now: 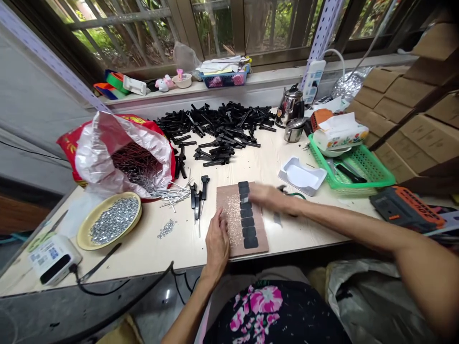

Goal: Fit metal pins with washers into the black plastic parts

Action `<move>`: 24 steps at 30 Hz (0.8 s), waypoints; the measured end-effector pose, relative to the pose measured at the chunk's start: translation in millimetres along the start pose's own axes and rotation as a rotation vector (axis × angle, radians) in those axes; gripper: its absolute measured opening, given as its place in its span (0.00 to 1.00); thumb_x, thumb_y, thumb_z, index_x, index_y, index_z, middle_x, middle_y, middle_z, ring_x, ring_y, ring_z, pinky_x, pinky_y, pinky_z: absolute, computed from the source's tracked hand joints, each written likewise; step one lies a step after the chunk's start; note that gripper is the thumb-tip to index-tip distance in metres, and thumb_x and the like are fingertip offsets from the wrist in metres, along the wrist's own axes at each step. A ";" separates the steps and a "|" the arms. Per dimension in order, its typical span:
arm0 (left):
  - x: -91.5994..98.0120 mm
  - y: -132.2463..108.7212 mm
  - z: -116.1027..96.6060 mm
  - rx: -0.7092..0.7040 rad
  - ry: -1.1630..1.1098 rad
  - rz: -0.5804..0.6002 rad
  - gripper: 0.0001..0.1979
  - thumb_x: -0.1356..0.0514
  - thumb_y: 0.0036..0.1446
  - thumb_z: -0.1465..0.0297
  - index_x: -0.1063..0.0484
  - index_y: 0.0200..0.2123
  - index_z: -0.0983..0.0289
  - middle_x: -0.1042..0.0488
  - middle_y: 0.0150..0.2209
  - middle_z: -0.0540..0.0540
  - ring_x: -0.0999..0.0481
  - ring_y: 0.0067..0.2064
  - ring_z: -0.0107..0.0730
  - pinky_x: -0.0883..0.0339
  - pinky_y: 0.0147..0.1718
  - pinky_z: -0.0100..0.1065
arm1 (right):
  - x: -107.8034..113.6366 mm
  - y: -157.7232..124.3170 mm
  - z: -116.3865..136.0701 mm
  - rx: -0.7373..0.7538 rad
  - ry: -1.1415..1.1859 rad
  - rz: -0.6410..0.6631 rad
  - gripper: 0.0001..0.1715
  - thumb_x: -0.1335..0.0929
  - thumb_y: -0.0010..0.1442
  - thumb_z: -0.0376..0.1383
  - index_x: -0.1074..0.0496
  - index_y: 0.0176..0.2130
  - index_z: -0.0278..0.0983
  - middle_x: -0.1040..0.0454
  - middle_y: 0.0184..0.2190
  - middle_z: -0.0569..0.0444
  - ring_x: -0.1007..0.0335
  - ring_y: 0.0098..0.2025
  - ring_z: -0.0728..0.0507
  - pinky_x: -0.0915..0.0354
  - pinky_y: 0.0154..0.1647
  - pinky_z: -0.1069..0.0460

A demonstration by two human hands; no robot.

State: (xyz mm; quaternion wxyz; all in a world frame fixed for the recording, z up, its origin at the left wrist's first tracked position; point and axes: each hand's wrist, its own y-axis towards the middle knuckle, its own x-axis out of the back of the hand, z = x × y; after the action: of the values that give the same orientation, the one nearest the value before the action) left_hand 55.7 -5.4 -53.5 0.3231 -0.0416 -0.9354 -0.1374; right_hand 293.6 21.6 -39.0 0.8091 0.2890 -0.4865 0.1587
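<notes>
A brown board lies near the table's front edge, with pale speckles over its middle and a column of black rounded pads along its right part. My left hand holds the board's left edge, fingers close together. Over the upper pads is my right hand, smeared by motion; a small greyish patch shows by its fingertips, and I cannot make out whether it is held. Left of the board lie several black clamp-like parts with metal rods, and a small heap of shiny metal pieces.
A yellow bowl of metal pieces and a red bag of rods stand left. Black parts are piled at the back. Right are a white tray, green basket, kettle and cardboard boxes.
</notes>
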 end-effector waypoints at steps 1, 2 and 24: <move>-0.2 0.1 -0.4 -0.002 -0.001 -0.002 0.19 0.53 0.63 0.67 0.39 0.56 0.63 0.31 0.54 0.63 0.30 0.53 0.40 0.36 0.51 0.43 | 1.4 1.8 -2.5 -0.031 -0.001 -0.004 0.18 0.46 0.68 0.31 0.31 0.36 0.33 0.32 0.33 0.52 0.36 0.37 0.48 0.32 0.38 0.49; -0.3 0.2 -0.8 -0.006 0.000 -0.005 0.19 0.53 0.63 0.67 0.38 0.56 0.63 0.31 0.54 0.63 0.30 0.53 0.40 0.36 0.51 0.42 | 2.6 3.2 -4.3 -0.033 0.004 0.006 0.18 0.46 0.68 0.31 0.31 0.36 0.32 0.32 0.33 0.52 0.37 0.37 0.48 0.33 0.38 0.49; -1.0 -2.9 -3.0 -0.006 -0.065 -0.014 0.20 0.53 0.63 0.66 0.38 0.56 0.64 0.27 0.45 0.63 0.27 0.45 0.39 0.32 0.44 0.41 | 69.6 -109.3 56.5 -0.191 0.092 0.201 0.21 0.44 0.67 0.45 0.28 0.36 0.40 0.30 0.30 0.52 0.33 0.33 0.48 0.38 0.34 0.53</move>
State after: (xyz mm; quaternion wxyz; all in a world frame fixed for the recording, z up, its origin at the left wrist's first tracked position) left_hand 57.9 -9.0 -52.5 0.2916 -0.0403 -0.9452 -0.1410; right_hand 346.2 -100.7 8.2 0.8345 0.1531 -0.4880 0.2050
